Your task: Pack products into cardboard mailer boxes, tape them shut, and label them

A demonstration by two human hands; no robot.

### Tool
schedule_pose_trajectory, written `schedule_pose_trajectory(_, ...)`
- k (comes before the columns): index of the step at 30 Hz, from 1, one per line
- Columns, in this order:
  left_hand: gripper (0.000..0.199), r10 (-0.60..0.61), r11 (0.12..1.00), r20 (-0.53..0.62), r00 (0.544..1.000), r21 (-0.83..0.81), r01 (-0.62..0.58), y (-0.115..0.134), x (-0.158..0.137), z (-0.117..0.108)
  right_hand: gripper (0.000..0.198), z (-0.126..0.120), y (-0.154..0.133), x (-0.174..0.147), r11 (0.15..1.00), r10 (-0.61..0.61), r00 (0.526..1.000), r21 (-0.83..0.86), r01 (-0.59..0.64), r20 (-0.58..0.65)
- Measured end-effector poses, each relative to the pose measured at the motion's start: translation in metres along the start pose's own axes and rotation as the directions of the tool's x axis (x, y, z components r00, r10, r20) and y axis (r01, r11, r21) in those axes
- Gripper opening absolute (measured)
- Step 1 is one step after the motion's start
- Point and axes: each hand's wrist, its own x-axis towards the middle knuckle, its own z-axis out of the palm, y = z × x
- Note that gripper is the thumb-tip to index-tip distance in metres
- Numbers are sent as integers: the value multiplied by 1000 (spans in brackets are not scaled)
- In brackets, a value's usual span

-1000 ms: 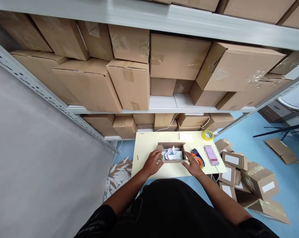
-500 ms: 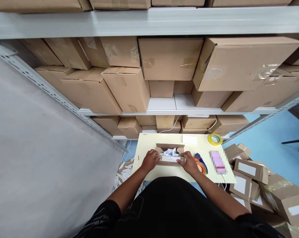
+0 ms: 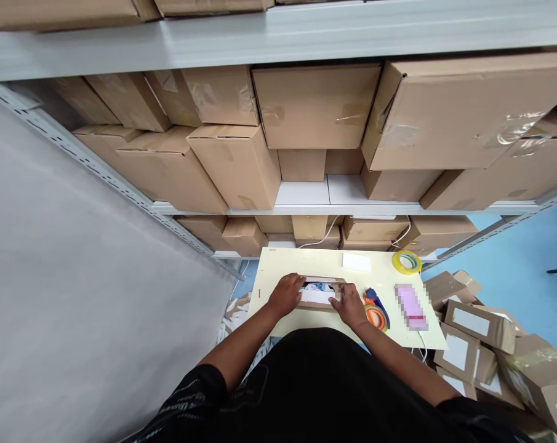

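Observation:
A small cardboard box rests on the cream tabletop in front of me, its long flaps partly folded in over a gap. Through the gap show white and blue contents that I cannot make out. My left hand grips the box's left end, fingers on the far flap and thumb at the near side. At the right end my right hand grips it likewise, fingers bent over the far corner. Just right of that hand lies a tape dispenser, blue and orange.
A yellow tape roll, a white stack of labels or paper and a blurred pink object lie on the table. Shelves with cardboard boxes rise behind it. More labelled boxes are heaped on the floor at right.
The far flap, upright before, has been folded inward over the box, so less of the contents shows. Both hands have shifted onto the flaps' ends. The view has moved slightly.

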Motion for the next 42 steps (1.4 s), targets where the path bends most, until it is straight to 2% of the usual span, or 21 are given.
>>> schedule_pose_trajectory(6, 47, 36, 998, -9, 999, -44, -36, -13, -21, 25, 28, -10, -5, -9, 997, 37, 999, -65, -38, -23)
schedule_pose_trajectory(9, 45, 60, 997, 1, 998, -50, -60, -16, -21, 26, 34, -22, -8, -12, 986, -69, 998, -152, 68, -3)
schedule_pose_trajectory(12, 44, 94, 995, -1, 996, -39, -94, -15, -20, 23, 34, -29, -13, -14, 955, -158, 983, -241, 176, 90)
schedule_pose_trajectory(18, 52, 128, 991, 5, 992, -51, -128, -16, -22, 19, 34, -30, -14, -14, 951, -161, 977, -243, 192, 140)
schedule_pose_trajectory(21, 50, 119, 989, -6, 993, -87, -119, -16, -22, 21, 36, -46, 12, -20, 968, -65, 997, -241, 70, 30)
schedule_pose_trajectory(23, 49, 107, 989, -16, 994, -101, -108, -15, -22, 22, 38, -62, 39, -27, 936, 107, 990, -326, -131, -91)
schedule_pose_trajectory(24, 49, 101, 989, -18, 995, -104, -102, -15, -22, 22, 39, -68, 53, -30, 895, 209, 973, -383, -229, -94)
schedule_pose_trajectory(25, 48, 93, 990, -18, 995, -104, -94, -14, -22, 22, 40, -74, 67, -32, 847, 323, 944, -426, -319, -65)
schedule_pose_trajectory(27, 48, 77, 992, -10, 997, -96, -77, -10, -23, 21, 41, -78, 91, -33, 761, 525, 850, -472, -446, 45)
schedule_pose_trajectory(29, 47, 57, 995, 1, 998, -80, -57, -5, -24, 20, 38, -75, 107, -30, 717, 630, 765, -478, -507, 135)
schedule_pose_trajectory(32, 43, 11, 998, -7, 1000, -65, -11, 5, -19, 20, 32, -65, 118, -21, 703, 669, 722, -465, -538, 175)
schedule_pose_trajectory(35, 32, -11, 996, -15, 1000, -83, 10, 14, -6, 23, 29, -62, 119, -16, 700, 674, 716, -467, -540, 182)
schedule_pose_trajectory(39, 14, 82, 989, 56, 995, -132, -74, 19, 13, 25, 26, -81, 111, -17, 740, 626, 772, -400, -542, 113)
schedule_pose_trajectory(42, 19, 130, 974, 47, 990, -191, -119, 21, 19, 28, 33, -105, 90, -16, 825, 537, 843, -198, -530, -19)
